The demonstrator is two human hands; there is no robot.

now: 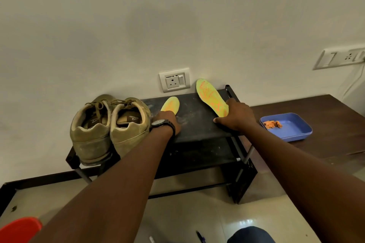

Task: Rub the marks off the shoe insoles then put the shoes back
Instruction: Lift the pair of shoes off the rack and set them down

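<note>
Left hand (167,121) and right hand (235,115) each press flat on a scribbled neon foam insole (170,105), (212,95); suede shoes (108,126) alongside.

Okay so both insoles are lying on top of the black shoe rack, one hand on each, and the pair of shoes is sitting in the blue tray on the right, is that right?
Not quite. The head view shows the shoes on the left end of the black shoe rack, not in the blue tray, which holds only an orange scrap. The rest stands: left hand and right hand each rest on an insole.
</note>
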